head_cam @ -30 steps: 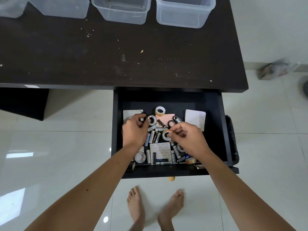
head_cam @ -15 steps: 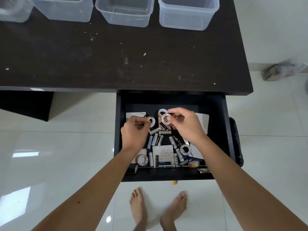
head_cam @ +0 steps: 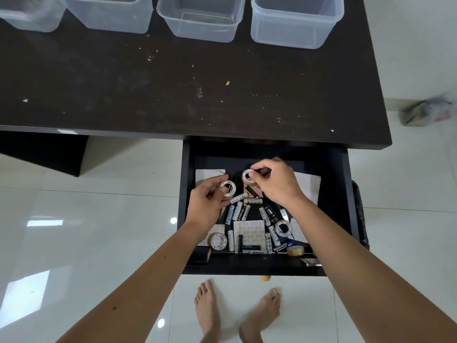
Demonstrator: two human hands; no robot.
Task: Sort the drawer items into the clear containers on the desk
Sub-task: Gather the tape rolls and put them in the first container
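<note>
Two hands — left hand (head_cam: 210, 201), right hand (head_cam: 277, 184) — each pinch a tape roll.

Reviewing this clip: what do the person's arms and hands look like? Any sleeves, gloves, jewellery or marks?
Both forearms are bare as far as the frame shows: no sleeves in view. The left hand and right hand wear no gloves, and no rings, watch or bracelets show at the wrists. The left forearm carries a few small dark spots. The feet below are bare too.

A single head-worn view looks steeply down from close above, facing the worktop (head_cam: 173, 95), its open drawer (head_cam: 331, 194) and the floor (head_cam: 99, 219).
</note>
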